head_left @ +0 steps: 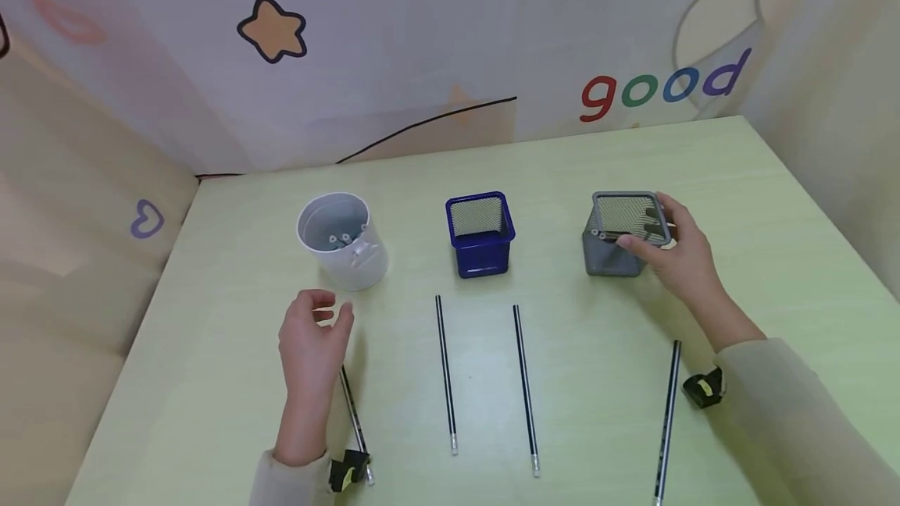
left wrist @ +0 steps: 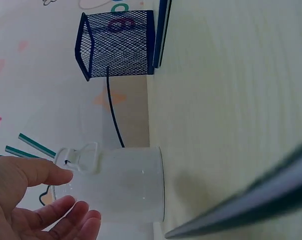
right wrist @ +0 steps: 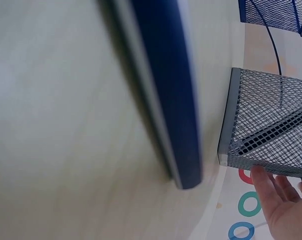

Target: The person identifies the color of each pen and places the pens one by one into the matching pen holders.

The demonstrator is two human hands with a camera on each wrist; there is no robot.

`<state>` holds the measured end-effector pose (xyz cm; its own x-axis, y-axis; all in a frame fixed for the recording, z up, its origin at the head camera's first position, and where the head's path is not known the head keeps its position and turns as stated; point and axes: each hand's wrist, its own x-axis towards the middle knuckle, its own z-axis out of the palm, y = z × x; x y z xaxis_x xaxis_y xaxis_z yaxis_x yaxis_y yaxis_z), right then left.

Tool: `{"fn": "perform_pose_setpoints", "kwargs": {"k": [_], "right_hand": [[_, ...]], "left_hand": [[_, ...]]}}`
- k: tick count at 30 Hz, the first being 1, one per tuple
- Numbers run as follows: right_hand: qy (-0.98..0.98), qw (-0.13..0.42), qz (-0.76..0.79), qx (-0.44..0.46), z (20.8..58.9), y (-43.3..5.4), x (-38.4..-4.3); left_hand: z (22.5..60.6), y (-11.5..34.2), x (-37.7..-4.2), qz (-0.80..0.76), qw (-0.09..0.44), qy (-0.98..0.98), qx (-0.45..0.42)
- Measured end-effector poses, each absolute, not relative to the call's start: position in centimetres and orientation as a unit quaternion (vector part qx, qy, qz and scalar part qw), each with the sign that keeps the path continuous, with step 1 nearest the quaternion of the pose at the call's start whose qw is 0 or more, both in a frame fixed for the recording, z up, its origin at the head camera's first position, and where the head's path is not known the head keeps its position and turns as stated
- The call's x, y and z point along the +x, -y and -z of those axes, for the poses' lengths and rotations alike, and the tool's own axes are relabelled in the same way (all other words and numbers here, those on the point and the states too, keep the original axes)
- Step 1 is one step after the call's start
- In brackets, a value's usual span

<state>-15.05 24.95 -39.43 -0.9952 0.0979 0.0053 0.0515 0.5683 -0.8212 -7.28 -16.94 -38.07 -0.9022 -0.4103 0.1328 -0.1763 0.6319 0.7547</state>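
My right hand (head_left: 678, 256) grips the right side of a grey mesh pen holder (head_left: 610, 256), thumb at the front rim and fingers around the far right corner. Pencils lean inside this holder, seen through its mesh (right wrist: 271, 100) in the right wrist view. On the left, my left hand (head_left: 314, 342) hangs just in front of a white cup (head_left: 358, 264) with loosely bent fingers and nothing between them. Pencil ends poke up in that cup, which has a small handle (left wrist: 85, 159). A blue mesh pen holder (head_left: 482, 256) stands between the two.
Two dark striped pencils, one left of centre (head_left: 446, 373) and another beside it (head_left: 526, 389), lie on the pale table (head_left: 591, 412). One more pencil (head_left: 668, 420) lies near my right forearm, and another (head_left: 354, 408) beside my left wrist. A printed curtain (head_left: 422, 37) hangs behind.
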Motion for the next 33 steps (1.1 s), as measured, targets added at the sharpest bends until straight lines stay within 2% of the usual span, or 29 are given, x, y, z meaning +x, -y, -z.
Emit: {"fn": "perform_pose_setpoints", "kwargs": {"k": [8, 13, 16, 26, 33], "right_hand": [[0.886, 0.025, -0.462, -0.040, 39.5, -24.9, -15.1], [0.887, 0.023, -0.460, -0.042, 39.4, -25.0, -15.0], [0.887, 0.024, -0.460, -0.043, 39.4, -25.1, -15.0], [0.888, 0.029, -0.458, -0.039, 39.4, -25.2, -15.0], [0.888, 0.029, -0.458, -0.037, 39.4, -25.1, -15.0]], "left_hand": [[38.7, 17.9, -6.7, 0.347, 0.082, 0.913, 0.199], [38.8, 18.3, -6.5, 0.342, -0.014, 0.918, 0.202], [38.8, 18.4, -6.4, 0.338, -0.052, 0.919, 0.197], [39.0, 18.7, -6.0, 0.325, -0.112, 0.918, 0.196], [39.0, 18.7, -5.8, 0.314, -0.122, 0.923, 0.188]]}}
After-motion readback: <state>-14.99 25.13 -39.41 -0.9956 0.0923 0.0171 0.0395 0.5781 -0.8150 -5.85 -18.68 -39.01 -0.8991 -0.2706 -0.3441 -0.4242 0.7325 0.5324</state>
